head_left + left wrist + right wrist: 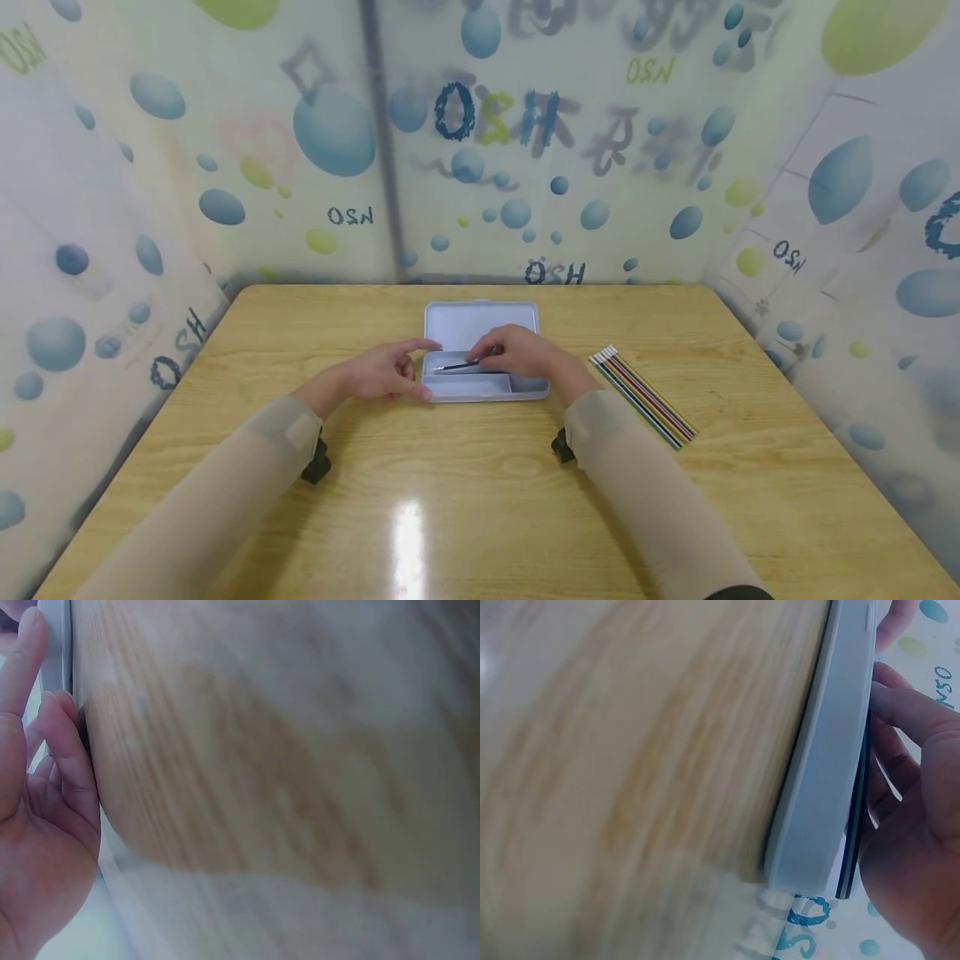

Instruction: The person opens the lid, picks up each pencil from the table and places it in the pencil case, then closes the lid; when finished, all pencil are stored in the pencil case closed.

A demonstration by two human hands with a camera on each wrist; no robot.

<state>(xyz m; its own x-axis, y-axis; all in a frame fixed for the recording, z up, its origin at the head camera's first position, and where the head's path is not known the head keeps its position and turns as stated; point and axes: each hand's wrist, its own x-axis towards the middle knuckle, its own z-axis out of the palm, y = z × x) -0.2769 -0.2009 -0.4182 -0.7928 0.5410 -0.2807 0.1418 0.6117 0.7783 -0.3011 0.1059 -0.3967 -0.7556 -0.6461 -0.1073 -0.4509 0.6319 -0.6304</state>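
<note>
Two bare hands work at an open white pencil case (468, 387) on a wooden table (300, 517), its lid tipped back on the far side, leaving the compartments open to reach. The left hand (382, 371) is at the case's left end, thumb and forefinger spread towards its front and back corners — apparently to steady it. The right hand (521, 350) reaches in from above, thumb and fingertips pressed together, pinching a dark pencil (453, 367) over the rear compartment; whether the pencil touches the bottom I cannot tell. Coloured pencils (645, 396) lie side by side on the table — right of the case, probably for easy reach
</note>
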